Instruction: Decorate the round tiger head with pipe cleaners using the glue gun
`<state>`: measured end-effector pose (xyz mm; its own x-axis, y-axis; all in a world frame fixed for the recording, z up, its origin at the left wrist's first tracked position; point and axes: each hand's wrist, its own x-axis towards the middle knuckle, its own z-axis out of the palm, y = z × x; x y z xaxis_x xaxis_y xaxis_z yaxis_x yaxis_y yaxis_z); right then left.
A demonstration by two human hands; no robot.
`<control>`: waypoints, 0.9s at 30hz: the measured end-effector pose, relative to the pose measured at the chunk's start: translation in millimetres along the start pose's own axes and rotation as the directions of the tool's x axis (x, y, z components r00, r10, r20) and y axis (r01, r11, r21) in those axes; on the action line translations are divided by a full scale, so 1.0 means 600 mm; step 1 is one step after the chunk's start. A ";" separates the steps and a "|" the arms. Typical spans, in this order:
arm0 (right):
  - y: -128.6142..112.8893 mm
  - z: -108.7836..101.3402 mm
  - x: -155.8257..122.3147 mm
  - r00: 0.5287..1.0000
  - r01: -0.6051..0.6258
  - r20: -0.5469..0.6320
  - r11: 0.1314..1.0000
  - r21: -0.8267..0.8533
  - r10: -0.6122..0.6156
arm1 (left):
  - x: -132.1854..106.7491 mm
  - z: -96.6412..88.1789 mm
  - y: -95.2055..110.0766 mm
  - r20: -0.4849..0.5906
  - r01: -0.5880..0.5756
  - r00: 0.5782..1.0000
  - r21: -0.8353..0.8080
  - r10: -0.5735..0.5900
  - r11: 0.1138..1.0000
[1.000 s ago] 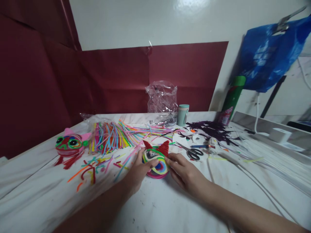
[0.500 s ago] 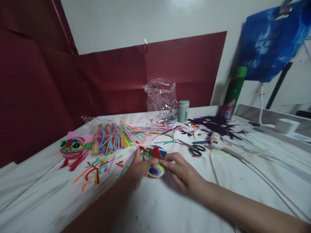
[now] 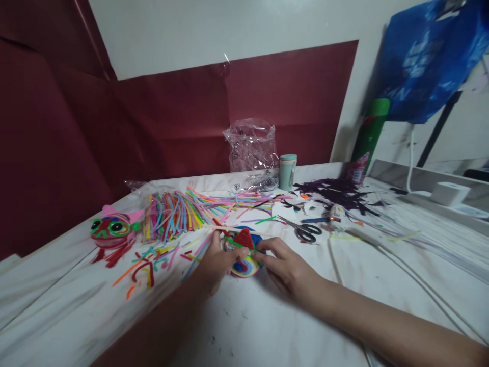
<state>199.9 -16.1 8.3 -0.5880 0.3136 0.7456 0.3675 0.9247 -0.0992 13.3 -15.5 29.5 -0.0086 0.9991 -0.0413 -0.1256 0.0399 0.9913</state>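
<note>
Between my two hands is a colourful pipe-cleaner craft piece (image 3: 246, 267), with a red triangle at its top and curved rings of blue, yellow and white below. My left hand (image 3: 219, 261) grips its left side, the thumb lying across the front. On the right edge, the fingers of my right hand (image 3: 284, 265) are pinched close to a green strand beside the red triangle. My hands cover part of the piece. Just behind it lie black-handled scissors (image 3: 303, 232) with their blades apart.
At left stands a red and pink face craft (image 3: 114, 229). Cut pipe-cleaner bits (image 3: 147, 270) lie near a bagged bundle of pipe cleaners (image 3: 175, 216). Behind are a green cup (image 3: 288, 172) and purple strips (image 3: 336, 193). A white device (image 3: 337, 216) and cables (image 3: 416, 283) occupy the right.
The view has shifted slightly, so the table things appear a little higher and further left. Both hands keep nearly the same hold on the craft piece.
</note>
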 end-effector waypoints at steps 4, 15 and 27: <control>0.000 0.003 -0.003 0.998 0.030 0.056 0.995 -0.099 -0.024 | -0.004 0.003 0.002 -0.019 -0.015 1.000 -0.011 0.015 1.000; -0.001 -0.001 -0.004 0.999 -0.017 0.037 0.995 -0.094 0.021 | -0.003 0.006 -0.005 0.004 -0.063 0.998 -0.052 0.063 0.997; -0.001 0.007 -0.006 0.995 -0.079 -0.051 0.992 0.096 0.085 | 0.005 0.014 -0.003 -0.152 -0.082 0.985 -0.013 0.079 0.997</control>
<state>198.8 -16.9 3.2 -0.5172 0.3794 0.7672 0.3421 0.9133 -0.2210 21.6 -12.3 28.8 -0.1693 0.9854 0.0183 -0.1372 -0.0420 0.9897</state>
